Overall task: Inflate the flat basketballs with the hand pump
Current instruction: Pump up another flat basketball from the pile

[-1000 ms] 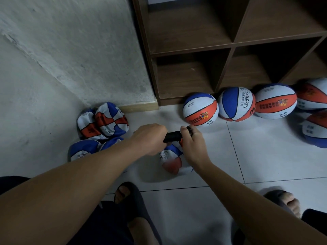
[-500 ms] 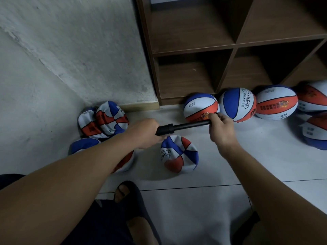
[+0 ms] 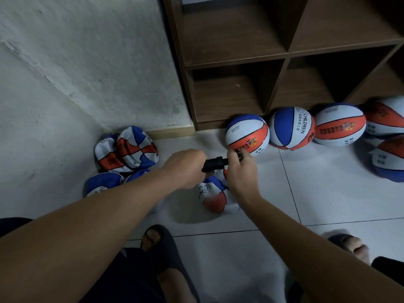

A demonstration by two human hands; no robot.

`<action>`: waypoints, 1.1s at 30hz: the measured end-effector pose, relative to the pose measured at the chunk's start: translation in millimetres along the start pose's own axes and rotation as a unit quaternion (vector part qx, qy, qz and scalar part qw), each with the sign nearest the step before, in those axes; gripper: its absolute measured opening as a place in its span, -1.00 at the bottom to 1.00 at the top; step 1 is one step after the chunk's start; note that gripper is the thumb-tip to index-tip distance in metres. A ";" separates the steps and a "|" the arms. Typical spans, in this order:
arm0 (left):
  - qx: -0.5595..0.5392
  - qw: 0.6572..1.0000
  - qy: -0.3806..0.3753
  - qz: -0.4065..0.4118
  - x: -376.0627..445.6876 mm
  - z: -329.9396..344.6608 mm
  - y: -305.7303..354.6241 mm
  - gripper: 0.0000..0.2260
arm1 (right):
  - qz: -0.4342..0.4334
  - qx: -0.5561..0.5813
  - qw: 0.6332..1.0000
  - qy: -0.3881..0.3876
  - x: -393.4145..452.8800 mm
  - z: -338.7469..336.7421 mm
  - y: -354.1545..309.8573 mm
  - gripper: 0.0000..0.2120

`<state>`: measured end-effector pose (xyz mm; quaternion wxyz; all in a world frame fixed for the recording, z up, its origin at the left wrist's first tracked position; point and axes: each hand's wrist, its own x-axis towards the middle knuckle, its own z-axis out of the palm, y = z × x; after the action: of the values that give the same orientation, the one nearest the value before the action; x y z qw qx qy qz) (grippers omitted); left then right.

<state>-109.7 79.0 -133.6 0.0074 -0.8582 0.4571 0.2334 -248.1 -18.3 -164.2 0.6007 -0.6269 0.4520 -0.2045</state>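
Head view: brown shelf unit (image 3: 284,57) at floor's far edge, 4 inflated balls (image 3: 247,134) lined along its base. Flat basketballs (image 3: 126,149) heaped in far-left corner. 1 flat basketball (image 3: 213,197) on tiles under hands. Left hand (image 3: 185,167) grips hand pump (image 3: 215,164) barrel; right hand (image 3: 240,169) curled round its handle end.

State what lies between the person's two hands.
In the head view, the black hand pump spans the gap from left hand to right hand.
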 end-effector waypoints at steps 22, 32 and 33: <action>0.005 0.999 -0.036 -0.021 -4.6 -19.3 -8.9 -0.72 | 0.047 -0.007 0.998 0.039 42.8 -55.8 5.5 -0.72; 0.014 0.999 -0.027 -0.012 0.4 -6.9 -4.4 -0.77 | 0.031 -0.009 0.999 0.023 7.5 -2.9 6.6 -0.73; 0.018 0.999 -0.028 -0.008 0.6 -6.8 -3.3 -0.79 | 0.035 -0.010 0.999 0.019 4.6 1.4 8.4 -0.73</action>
<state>-104.1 78.9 -128.4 0.0373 -0.8546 0.4540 0.2492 -247.3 -20.1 -173.7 0.5923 -0.6130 0.4870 -0.1906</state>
